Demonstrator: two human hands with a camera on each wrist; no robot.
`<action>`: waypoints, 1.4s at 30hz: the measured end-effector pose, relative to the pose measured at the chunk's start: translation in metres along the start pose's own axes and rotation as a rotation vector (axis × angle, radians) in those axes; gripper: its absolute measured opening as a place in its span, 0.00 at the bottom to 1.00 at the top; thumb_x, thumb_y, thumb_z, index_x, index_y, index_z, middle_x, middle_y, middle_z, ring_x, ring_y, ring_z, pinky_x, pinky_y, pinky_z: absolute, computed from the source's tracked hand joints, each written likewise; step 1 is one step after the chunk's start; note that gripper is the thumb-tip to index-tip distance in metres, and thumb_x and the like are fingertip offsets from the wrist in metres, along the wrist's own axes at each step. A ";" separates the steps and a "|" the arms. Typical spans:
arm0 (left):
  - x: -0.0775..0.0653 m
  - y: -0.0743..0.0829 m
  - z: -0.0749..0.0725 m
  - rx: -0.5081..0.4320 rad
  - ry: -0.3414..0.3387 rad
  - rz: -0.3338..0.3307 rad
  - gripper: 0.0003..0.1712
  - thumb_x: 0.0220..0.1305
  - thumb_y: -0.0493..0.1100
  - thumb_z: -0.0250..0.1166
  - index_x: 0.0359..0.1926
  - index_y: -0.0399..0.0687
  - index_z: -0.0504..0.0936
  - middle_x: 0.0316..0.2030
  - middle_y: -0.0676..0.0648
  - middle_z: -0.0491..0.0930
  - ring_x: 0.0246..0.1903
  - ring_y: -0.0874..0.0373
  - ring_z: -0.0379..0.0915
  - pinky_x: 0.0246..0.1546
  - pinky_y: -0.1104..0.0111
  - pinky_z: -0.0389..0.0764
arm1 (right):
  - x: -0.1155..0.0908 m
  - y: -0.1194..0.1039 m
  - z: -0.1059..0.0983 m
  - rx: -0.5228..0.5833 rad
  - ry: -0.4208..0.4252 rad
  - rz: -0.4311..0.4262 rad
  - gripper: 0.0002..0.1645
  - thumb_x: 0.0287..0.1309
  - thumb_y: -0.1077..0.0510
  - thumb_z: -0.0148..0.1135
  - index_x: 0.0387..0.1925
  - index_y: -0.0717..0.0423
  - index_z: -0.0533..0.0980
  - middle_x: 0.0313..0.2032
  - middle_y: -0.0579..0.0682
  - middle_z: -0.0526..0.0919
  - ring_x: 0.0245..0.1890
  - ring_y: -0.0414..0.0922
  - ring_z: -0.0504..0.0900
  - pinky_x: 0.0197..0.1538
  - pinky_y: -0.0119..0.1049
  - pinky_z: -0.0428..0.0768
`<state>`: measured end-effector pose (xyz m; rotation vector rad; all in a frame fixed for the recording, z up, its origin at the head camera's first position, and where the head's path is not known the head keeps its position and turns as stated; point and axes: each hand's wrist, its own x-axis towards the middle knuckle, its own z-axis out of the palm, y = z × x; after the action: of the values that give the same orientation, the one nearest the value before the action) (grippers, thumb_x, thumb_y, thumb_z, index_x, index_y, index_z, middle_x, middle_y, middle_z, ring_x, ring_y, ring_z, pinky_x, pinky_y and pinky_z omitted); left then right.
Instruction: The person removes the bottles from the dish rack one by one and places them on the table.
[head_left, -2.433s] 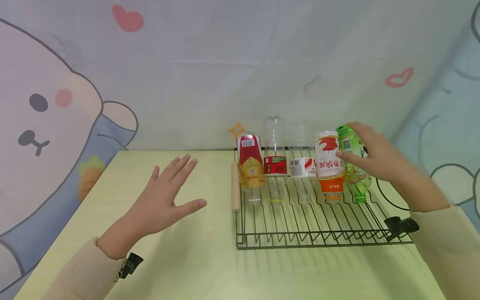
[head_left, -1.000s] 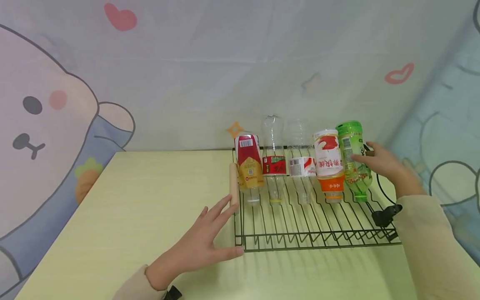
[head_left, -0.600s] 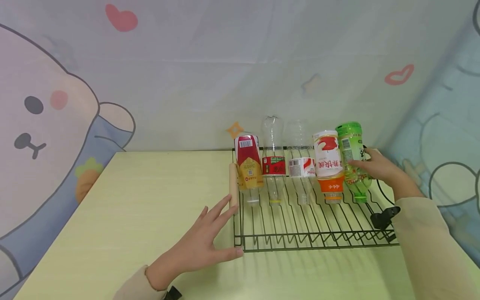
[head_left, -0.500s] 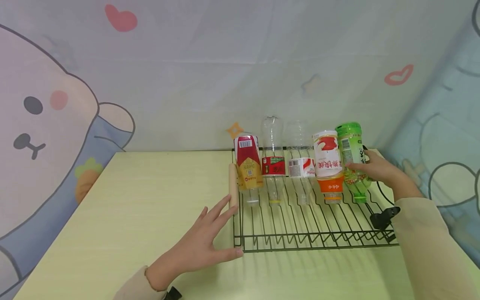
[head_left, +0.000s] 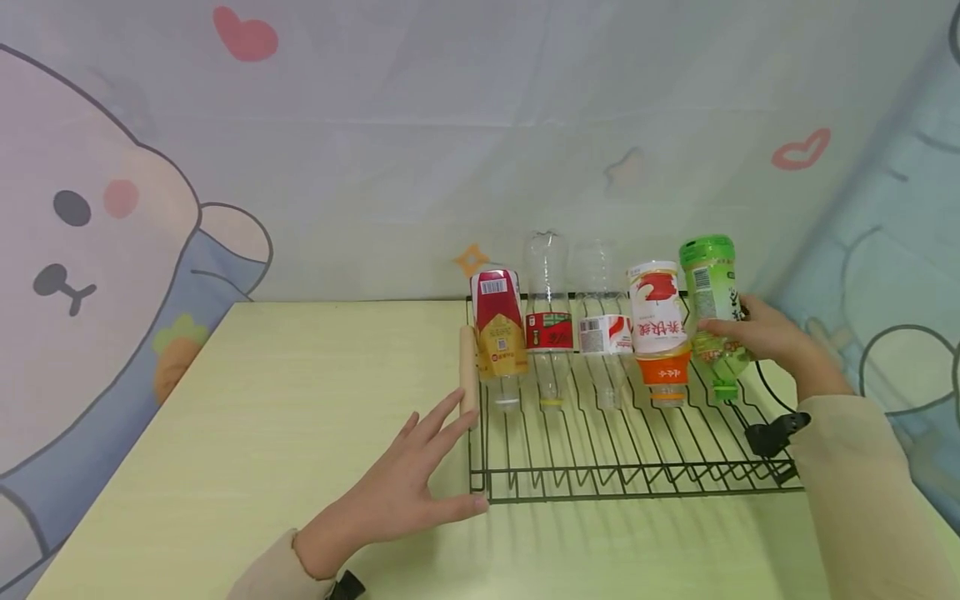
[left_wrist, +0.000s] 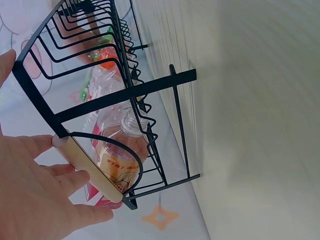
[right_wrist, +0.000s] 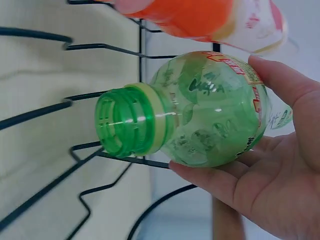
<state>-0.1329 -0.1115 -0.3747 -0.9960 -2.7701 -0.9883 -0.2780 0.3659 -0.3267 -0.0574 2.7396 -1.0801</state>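
Note:
My right hand (head_left: 768,337) grips a green plastic drink bottle (head_left: 712,287) at the right end of the row, thumb on the near side. In the right wrist view the bottle's uncapped green neck (right_wrist: 127,120) points away from the palm, above the rack wires, with fingers curled underneath. My left hand (head_left: 393,492) lies with straight fingers at the left side of the black wire rack (head_left: 637,497). In the left wrist view its fingertips touch the rack's pale wooden handle (left_wrist: 90,170).
Other bottles lean neck-down in the rack: a red and gold one (head_left: 501,333), a clear one with a red label (head_left: 550,331), a clear one with a white label (head_left: 606,335) and a white and orange one (head_left: 657,321). A printed cloth (head_left: 390,167) hangs behind the table (head_left: 300,375).
My left hand has moved right and nearer to the rack's handle. My right hand has taken hold of the green bottle, which has just shifted slightly up and right, away from the white and orange one.

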 end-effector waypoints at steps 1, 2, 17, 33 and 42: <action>0.000 0.000 -0.001 0.002 -0.001 0.000 0.50 0.56 0.66 0.64 0.74 0.56 0.57 0.76 0.52 0.44 0.71 0.49 0.52 0.69 0.42 0.43 | -0.001 -0.002 -0.001 0.014 0.009 0.006 0.47 0.66 0.37 0.50 0.67 0.70 0.51 0.52 0.67 0.71 0.45 0.54 0.73 0.40 0.41 0.76; 0.000 0.001 -0.001 0.002 -0.004 0.002 0.50 0.56 0.66 0.64 0.74 0.56 0.56 0.76 0.52 0.44 0.71 0.49 0.52 0.69 0.41 0.43 | -0.003 -0.004 -0.003 0.043 0.014 0.015 0.49 0.66 0.37 0.50 0.69 0.69 0.48 0.54 0.67 0.70 0.47 0.54 0.73 0.43 0.43 0.75; 0.005 0.005 -0.020 0.060 0.017 -0.002 0.51 0.53 0.66 0.67 0.73 0.55 0.58 0.75 0.50 0.49 0.70 0.52 0.55 0.69 0.41 0.41 | -0.026 -0.079 -0.033 -0.091 0.134 -0.079 0.56 0.62 0.32 0.52 0.74 0.62 0.42 0.59 0.73 0.65 0.53 0.66 0.72 0.53 0.65 0.71; 0.033 0.034 -0.072 0.131 0.096 0.077 0.51 0.55 0.61 0.69 0.74 0.52 0.56 0.74 0.50 0.49 0.72 0.53 0.51 0.70 0.44 0.40 | -0.049 -0.154 -0.007 -0.211 0.043 -0.271 0.48 0.60 0.38 0.60 0.73 0.52 0.51 0.58 0.60 0.72 0.49 0.54 0.76 0.43 0.44 0.75; 0.040 0.047 -0.096 0.217 0.158 0.146 0.50 0.54 0.58 0.70 0.73 0.51 0.57 0.73 0.49 0.52 0.70 0.51 0.55 0.70 0.42 0.43 | -0.058 -0.187 0.016 -0.265 -0.035 -0.356 0.47 0.57 0.41 0.65 0.71 0.51 0.56 0.60 0.60 0.72 0.44 0.52 0.81 0.39 0.42 0.79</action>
<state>-0.1540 -0.1167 -0.2622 -1.0215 -2.5663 -0.6973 -0.2250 0.2244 -0.2017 -0.6159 2.8892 -0.7672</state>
